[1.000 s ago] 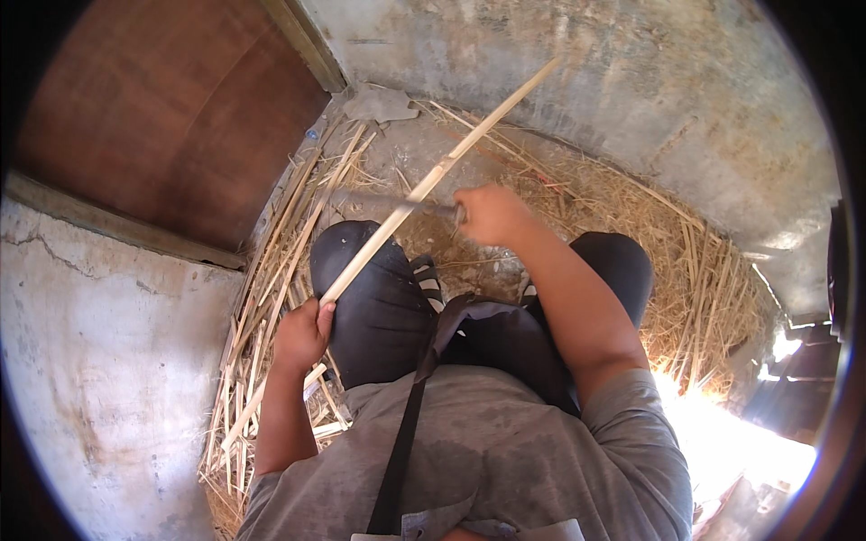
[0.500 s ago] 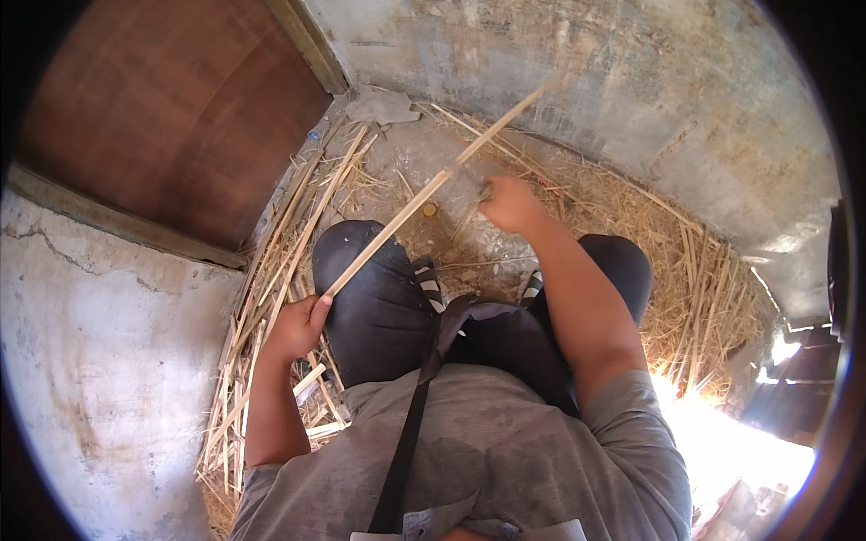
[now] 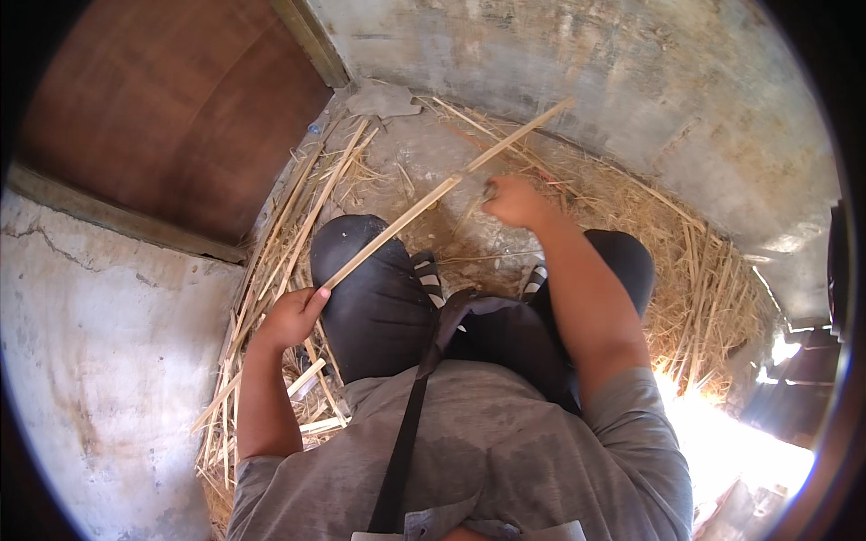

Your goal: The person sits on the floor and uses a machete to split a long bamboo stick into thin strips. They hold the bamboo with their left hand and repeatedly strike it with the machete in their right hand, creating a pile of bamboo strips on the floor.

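A long, pale strip that looks like split bamboo (image 3: 394, 229) slants up from lower left to upper right, with a joint partway along. My left hand (image 3: 294, 317) is closed around its lower part, beside my left knee, with the thumb on top. The strip crosses above that knee, and its far end reaches toward the back wall. My right hand (image 3: 516, 202) is closed in a fist just right of the strip's joint, apart from it. Something small and dark shows at its fingers, too blurred and covered to make out.
Pale strips (image 3: 290, 221) lie piled along the left side. Thin shavings (image 3: 622, 212) heap up at the right, with more strips on them. A concrete wall (image 3: 577, 63) closes the back, and a brown panel (image 3: 171, 117) stands at upper left. A flat grey piece (image 3: 383, 100) lies in the corner.
The strip has shifted slightly down and right, with its far end now sharper. A small yellow round thing on the floor is now hidden. My right hand has barely moved.
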A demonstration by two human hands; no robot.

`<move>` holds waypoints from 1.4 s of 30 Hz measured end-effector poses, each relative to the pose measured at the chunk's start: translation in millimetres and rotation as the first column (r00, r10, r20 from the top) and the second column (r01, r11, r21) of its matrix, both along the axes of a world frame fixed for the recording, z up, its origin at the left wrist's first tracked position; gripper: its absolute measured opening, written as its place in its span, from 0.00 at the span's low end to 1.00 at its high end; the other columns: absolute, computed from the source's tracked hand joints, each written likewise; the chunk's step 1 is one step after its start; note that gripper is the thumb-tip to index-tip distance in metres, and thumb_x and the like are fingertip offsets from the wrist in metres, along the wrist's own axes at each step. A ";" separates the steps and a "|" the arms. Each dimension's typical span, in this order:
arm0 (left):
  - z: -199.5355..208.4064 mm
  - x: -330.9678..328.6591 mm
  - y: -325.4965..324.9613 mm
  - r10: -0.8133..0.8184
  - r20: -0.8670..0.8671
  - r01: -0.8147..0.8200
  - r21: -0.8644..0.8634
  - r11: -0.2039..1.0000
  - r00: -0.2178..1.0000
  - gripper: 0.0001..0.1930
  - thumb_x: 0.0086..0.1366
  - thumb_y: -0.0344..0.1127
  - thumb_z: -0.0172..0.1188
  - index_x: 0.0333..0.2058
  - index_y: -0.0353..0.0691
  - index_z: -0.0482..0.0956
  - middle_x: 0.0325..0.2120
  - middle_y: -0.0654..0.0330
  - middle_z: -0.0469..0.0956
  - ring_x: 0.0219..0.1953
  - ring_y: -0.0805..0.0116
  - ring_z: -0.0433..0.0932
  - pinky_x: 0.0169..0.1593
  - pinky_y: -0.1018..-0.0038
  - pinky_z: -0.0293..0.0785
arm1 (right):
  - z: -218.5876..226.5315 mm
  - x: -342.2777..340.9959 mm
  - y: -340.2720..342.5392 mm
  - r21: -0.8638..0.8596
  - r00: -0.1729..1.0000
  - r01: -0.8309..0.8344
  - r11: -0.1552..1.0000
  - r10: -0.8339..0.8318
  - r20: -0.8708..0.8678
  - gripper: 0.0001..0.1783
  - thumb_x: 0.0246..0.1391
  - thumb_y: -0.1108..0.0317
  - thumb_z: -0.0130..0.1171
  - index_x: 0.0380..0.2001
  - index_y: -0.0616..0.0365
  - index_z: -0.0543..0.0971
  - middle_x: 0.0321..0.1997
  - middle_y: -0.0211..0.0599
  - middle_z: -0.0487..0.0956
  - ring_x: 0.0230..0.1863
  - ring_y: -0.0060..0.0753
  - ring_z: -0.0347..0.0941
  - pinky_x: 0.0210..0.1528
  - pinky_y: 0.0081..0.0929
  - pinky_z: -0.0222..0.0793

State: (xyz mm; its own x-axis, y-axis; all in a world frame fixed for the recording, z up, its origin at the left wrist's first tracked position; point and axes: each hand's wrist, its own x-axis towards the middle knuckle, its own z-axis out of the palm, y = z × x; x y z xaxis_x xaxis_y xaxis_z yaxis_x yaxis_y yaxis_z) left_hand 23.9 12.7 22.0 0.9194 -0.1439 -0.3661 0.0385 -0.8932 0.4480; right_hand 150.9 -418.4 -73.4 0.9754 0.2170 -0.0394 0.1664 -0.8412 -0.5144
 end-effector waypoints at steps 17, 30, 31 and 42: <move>-9.8 -4.5 2.7 -0.010 -0.015 0.008 -0.107 0.994 1.000 0.29 0.75 0.57 0.53 0.33 0.31 0.78 0.22 0.50 0.76 0.27 0.60 0.73 0.37 0.63 0.73 | 38.5 -19.7 36.5 0.055 0.971 -0.206 0.977 0.210 -0.110 0.35 0.46 0.55 0.66 0.55 0.66 0.79 0.53 0.60 0.81 0.55 0.60 0.77 0.59 0.45 0.74; -6.8 -5.8 -1.5 0.017 -0.008 -0.017 -0.045 0.999 1.000 0.30 0.74 0.58 0.54 0.32 0.31 0.79 0.22 0.48 0.76 0.26 0.57 0.73 0.36 0.62 0.72 | 10.9 3.8 4.3 0.026 0.998 0.015 1.000 -0.013 -0.068 0.31 0.46 0.59 0.64 0.54 0.62 0.81 0.54 0.57 0.81 0.55 0.57 0.78 0.59 0.44 0.73; -10.0 -5.2 0.7 0.022 -0.016 -0.023 -0.066 0.998 1.000 0.29 0.74 0.58 0.54 0.32 0.31 0.79 0.22 0.48 0.76 0.26 0.58 0.73 0.36 0.62 0.72 | 15.1 -3.5 15.5 0.060 0.993 -0.070 0.996 0.076 -0.092 0.31 0.45 0.59 0.64 0.54 0.62 0.81 0.54 0.56 0.81 0.56 0.57 0.78 0.59 0.45 0.73; -16.0 -19.6 -10.8 0.076 0.178 -0.068 -0.051 0.996 0.981 0.26 0.74 0.54 0.56 0.30 0.33 0.77 0.18 0.46 0.75 0.22 0.50 0.74 0.31 0.60 0.71 | 23.7 11.3 -16.1 0.272 0.890 0.295 0.916 -0.160 -0.427 0.39 0.50 0.51 0.68 0.59 0.68 0.76 0.53 0.57 0.82 0.56 0.58 0.78 0.57 0.42 0.74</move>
State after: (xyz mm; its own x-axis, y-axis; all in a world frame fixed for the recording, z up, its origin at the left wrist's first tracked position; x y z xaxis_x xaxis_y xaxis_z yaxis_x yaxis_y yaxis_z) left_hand 4.4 2.0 5.9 0.9781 -0.0875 -0.1888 0.0173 -0.8700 0.4928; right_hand 162.2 -434.5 -49.7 0.9183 0.0574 -0.3918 -0.2793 -0.6074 -0.7437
